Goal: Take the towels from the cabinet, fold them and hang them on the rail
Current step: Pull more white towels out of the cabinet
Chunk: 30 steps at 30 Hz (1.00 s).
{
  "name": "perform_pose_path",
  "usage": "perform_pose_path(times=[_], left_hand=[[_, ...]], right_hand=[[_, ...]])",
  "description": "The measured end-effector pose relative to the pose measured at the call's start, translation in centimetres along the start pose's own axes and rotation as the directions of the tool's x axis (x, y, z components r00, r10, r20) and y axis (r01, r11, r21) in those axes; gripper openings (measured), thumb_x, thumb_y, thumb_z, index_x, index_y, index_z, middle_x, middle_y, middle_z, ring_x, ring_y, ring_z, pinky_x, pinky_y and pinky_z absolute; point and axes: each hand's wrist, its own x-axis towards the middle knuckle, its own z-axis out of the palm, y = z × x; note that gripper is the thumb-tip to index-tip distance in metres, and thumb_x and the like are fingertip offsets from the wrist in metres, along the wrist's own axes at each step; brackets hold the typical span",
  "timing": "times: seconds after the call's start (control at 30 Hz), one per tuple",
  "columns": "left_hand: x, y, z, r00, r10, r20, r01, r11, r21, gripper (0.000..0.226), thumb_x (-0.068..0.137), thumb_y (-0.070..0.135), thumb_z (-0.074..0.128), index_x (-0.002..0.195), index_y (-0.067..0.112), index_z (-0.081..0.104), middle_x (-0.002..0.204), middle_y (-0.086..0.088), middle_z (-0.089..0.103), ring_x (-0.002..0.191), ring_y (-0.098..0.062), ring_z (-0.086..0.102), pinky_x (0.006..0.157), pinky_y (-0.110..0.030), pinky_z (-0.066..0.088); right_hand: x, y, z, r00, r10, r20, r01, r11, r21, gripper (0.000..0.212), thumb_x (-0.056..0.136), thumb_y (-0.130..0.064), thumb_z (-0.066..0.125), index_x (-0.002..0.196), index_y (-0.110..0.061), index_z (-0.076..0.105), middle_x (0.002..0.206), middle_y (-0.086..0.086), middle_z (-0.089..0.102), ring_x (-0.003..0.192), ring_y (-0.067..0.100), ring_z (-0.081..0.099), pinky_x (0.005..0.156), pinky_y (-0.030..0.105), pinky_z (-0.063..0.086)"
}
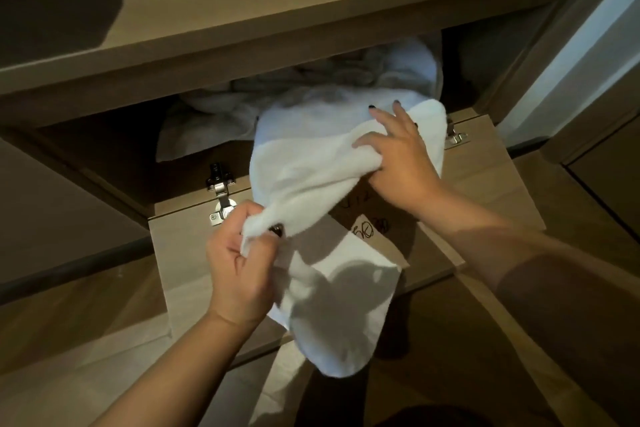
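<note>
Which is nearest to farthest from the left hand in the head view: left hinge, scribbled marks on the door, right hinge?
From the left hand:
1. Left hinge, just above the hand at the door's left edge.
2. Scribbled marks, to its right on the door panel, partly under the towel.
3. Right hinge, far upper right, beyond the right hand.

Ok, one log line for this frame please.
stage: taking towel out | left hand: gripping towel corner | right hand: gripping towel top | cabinet: door down, more towels inside
</note>
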Motion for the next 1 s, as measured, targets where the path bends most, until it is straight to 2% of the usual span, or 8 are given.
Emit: perform_pose_path(times=[0.07, 0.17, 0.4, 0.5, 0.6, 0.77, 0.87, 1.0], left_hand=[[0.1, 0.2, -0.6, 0.994, -0.055, -0.093, 0.056, 0.998, 0.000, 0.017, 0.072, 0.041, 0.054, 0.066, 0.025, 0.049, 0.057, 0.012, 0.047, 0.054, -0.001, 0.041, 0.049, -0.019, 0.033], [1.2, 0.1, -1.4, 0.976, -0.110, -0.189, 0.112, 0.994, 0.004, 0.031, 0.068, 0.048, 0.061, 0.084, 0.024, 0.051, 0.072, 0.016, 0.059, 0.066, 0.006, 0.055, 0.061, -0.008, 0.042], [5.2, -1.7, -2.2, 0.993, -0.107, 0.058, 0.074, 0.906, 0.417, 0.109, 0.062, 0.038, 0.090, 0.144, 0.012, 0.023, 0.147, -0.004, 0.033, 0.128, -0.001, 0.042, 0.101, -0.004, 0.036], [6.8, -2.1, -1.0, 0.987, -0.113, 0.114, 0.056, 0.907, 0.417, 0.078, 0.067, 0.047, 0.082, 0.123, 0.005, 0.047, 0.118, 0.001, 0.057, 0.106, 0.004, 0.056, 0.090, -0.023, 0.051], [6.6, -1.6, 0.2, 0.990, -0.131, -0.062, 0.144, 0.935, 0.325, 0.029, 0.079, 0.020, 0.077, 0.093, 0.019, 0.052, 0.086, 0.013, 0.056, 0.073, 0.014, 0.054, 0.065, -0.006, 0.044], [6.8, -1.8, 0.1, 0.832, -0.475, -0.288, 0.418, 0.877, -0.238, 0.018, 0.091, 0.008, 0.063, 0.100, 0.023, 0.063, 0.097, 0.001, 0.068, 0.088, -0.010, 0.066, 0.073, -0.023, 0.055], [6.6, -2.8, -0.2, 0.727, -0.685, -0.053, 0.572, 0.647, -0.505, 0.035, 0.089, 0.014, 0.065, 0.124, 0.014, 0.064, 0.118, -0.013, 0.069, 0.106, -0.027, 0.068, 0.090, -0.042, 0.056], [5.8, -2.2, 0.9, 0.585, -0.768, 0.263, 0.751, 0.390, -0.533, 0.048, 0.078, 0.019, 0.071, 0.125, 0.011, 0.066, 0.125, -0.019, 0.065, 0.110, -0.036, 0.065, 0.089, -0.053, 0.056]], right_hand=[[0.5, 0.2, -0.3, 0.983, 0.155, -0.097, -0.133, 0.971, 0.198, 0.034, 0.078, 0.000, 0.061, 0.105, -0.018, 0.069, 0.125, 0.008, 0.063, 0.130, 0.030, 0.047, 0.109, 0.044, 0.036], [0.2, -1.6, -0.8, 0.922, 0.348, -0.170, -0.216, 0.827, 0.519, 0.031, 0.086, 0.003, 0.053, 0.097, -0.022, 0.066, 0.089, -0.010, 0.065, 0.098, 0.018, 0.062, 0.079, 0.026, 0.046], [-3.0, -7.4, -3.5, 0.992, -0.062, -0.106, 0.122, 0.605, 0.787, 0.041, 0.086, 0.014, 0.061, 0.101, -0.024, 0.066, 0.091, -0.020, 0.068, 0.090, -0.005, 0.062, 0.077, 0.014, 0.050], [-4.6, -7.0, -3.2, 0.990, -0.142, -0.021, 0.110, 0.649, 0.753, 0.039, 0.081, 0.007, 0.070, 0.110, -0.020, 0.067, 0.105, -0.010, 0.068, 0.102, 0.000, 0.064, 0.084, 0.017, 0.050], [-5.7, -4.9, -3.2, 0.998, -0.058, -0.015, 0.055, 0.781, 0.623, 0.055, 0.077, 0.009, 0.070, 0.116, -0.029, 0.063, 0.111, -0.007, 0.068, 0.102, 0.005, 0.063, 0.085, 0.023, 0.052], [-5.0, 0.0, -3.2, 0.911, 0.164, 0.377, -0.190, 0.981, 0.032, 0.049, 0.082, -0.012, 0.073, 0.122, -0.036, 0.058, 0.107, -0.008, 0.064, 0.101, 0.014, 0.061, 0.079, 0.026, 0.046], [-4.7, 0.5, -3.8, 0.852, 0.232, 0.469, -0.292, 0.955, 0.058, 0.088, 0.070, -0.027, 0.087, 0.142, -0.042, 0.038, 0.125, -0.018, 0.051, 0.116, 0.006, 0.052, 0.090, 0.027, 0.047], [-4.1, -1.0, -2.9, 0.854, 0.170, 0.492, -0.282, 0.945, 0.163, 0.145, 0.049, -0.043, 0.095, 0.144, -0.060, -0.013, 0.156, -0.029, -0.011, 0.147, 0.012, 0.007, 0.115, 0.046, 0.024]])
